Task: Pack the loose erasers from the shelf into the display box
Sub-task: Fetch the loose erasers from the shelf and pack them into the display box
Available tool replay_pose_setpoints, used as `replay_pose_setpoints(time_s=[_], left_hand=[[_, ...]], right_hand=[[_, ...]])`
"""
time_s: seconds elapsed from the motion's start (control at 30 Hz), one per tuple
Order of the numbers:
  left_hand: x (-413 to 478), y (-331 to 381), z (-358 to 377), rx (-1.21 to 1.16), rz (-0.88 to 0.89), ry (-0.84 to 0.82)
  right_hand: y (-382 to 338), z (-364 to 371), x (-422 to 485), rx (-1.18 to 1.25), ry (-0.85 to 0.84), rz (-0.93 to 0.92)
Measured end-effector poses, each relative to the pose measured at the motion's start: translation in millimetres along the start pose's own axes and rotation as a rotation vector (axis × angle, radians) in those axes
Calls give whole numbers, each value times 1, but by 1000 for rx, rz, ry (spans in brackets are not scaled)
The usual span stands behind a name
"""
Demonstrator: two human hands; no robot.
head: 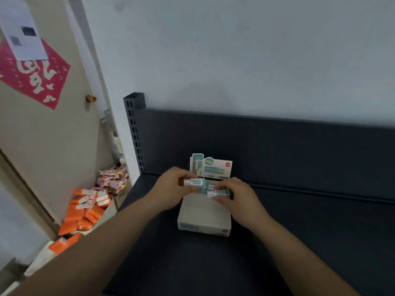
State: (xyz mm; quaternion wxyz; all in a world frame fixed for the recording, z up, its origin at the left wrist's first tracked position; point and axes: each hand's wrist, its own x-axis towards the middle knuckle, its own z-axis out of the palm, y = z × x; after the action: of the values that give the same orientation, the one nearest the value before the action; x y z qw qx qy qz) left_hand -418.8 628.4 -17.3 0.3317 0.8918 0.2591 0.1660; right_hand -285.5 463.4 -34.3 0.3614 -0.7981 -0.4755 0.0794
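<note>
The left hand [171, 189] pinched a small white-and-teal wrapped eraser [193, 181] between curled fingers and thumb, holding it level above the rear of the white cardboard display box [203, 223]. The right hand [237, 197] gripped a second white-and-teal wrapped eraser [217, 192] in the same manner, just beside the first and over the box opening. The box stood on the dark grey metal shelf [299, 231], with its upright teal-printed header card [213, 167] behind both hands. The card carried a small red logo square at its upper right. Its lettering was too blurred to read, as was the print on the eraser wrappers. Orange packets [81, 212] and pink packets [112, 180] lay heaped left of the shelf.
</note>
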Motion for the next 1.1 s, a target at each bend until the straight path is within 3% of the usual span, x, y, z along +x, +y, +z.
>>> replay_pose_setpoints(time_s=[0.33,0.7,1.0,1.1], left_hand=[[26,-7,28,202,116,28],[22,3,34,787,264,160],[16,-1,35,773,207,249],[18,-5,38,737,177,285]], right_hand=[[-9,4,-12,-305,32,99],[-12,8,-14,-529,-46,5],[-10,6,-13,-501,-49,-51],[-9,5,-13,-379,-30,-38]])
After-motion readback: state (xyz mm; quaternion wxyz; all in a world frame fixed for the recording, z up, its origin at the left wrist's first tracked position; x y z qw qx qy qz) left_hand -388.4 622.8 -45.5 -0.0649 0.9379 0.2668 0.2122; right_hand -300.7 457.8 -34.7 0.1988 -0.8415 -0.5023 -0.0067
